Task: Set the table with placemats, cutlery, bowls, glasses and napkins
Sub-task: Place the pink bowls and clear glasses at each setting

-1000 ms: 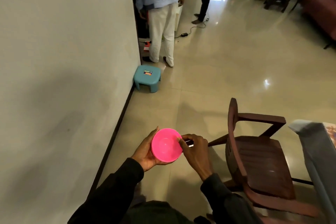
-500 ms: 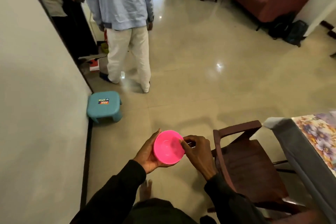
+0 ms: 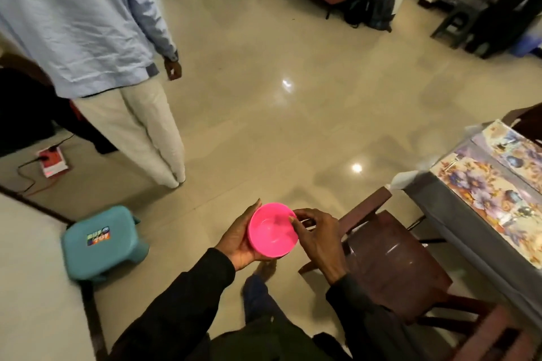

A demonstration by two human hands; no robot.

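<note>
A pink plastic bowl [image 3: 271, 233] is held in front of me, low in the view, its inside empty. My left hand [image 3: 239, 239] cups it from the left and beneath. My right hand [image 3: 318, 236] pinches its right rim with thumb and fingers. At the right edge stands the table [image 3: 457, 214] with floral placemats [image 3: 492, 196] laid on it; some cutlery seems to lie on them, too blurred to make out.
A dark wooden chair [image 3: 393, 261] stands between me and the table. A person in a light blue shirt [image 3: 88, 23] stands at upper left. A teal stool [image 3: 101, 239] sits by the wall; a power strip with cables [image 3: 52, 161] lies on the floor.
My view has swung to the right: the wall has slid out at the left and the table has come further into view. Both hands keep the same hold on the bowl.
</note>
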